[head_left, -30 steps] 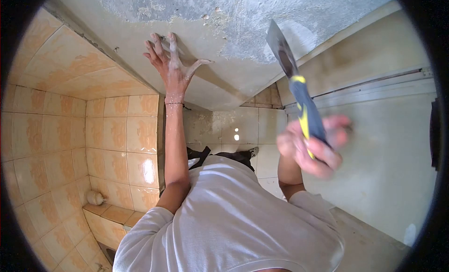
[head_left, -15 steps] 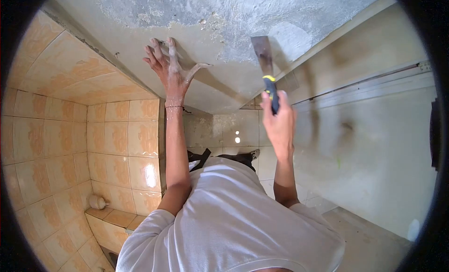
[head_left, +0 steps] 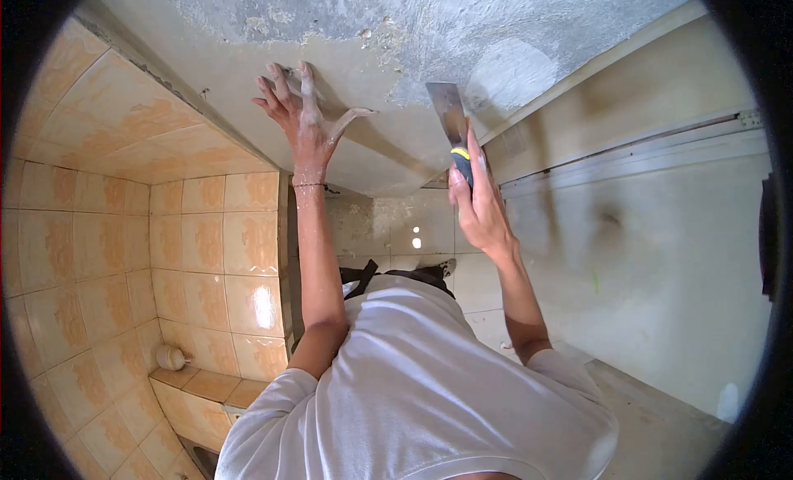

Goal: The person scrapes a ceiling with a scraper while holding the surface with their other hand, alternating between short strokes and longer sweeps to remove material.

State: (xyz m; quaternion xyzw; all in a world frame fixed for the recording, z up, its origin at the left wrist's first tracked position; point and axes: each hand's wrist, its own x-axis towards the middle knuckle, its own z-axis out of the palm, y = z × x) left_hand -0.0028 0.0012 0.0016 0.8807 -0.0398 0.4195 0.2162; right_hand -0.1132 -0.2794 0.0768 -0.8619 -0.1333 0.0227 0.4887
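My right hand is wrapped round the black and yellow handle of a paint scraper, index finger laid along it. The wide metal blade points up at the wall, overlapping the edge where smooth paint meets rough grey plaster. Just right of the blade is a pale round patch. My left hand lies spread against the smooth painted part of the wall, with white dust on its fingers and a thin band at the wrist.
Orange-patterned tiles cover the wall at left, with a tiled ledge and a round cream object on it. A pale panel stands at right. Below is a tiled floor with a foot on it.
My right hand has shifted slightly left with the scraper, its index finger now stretched along the handle and the blade lower. My left hand has stayed on the wall.
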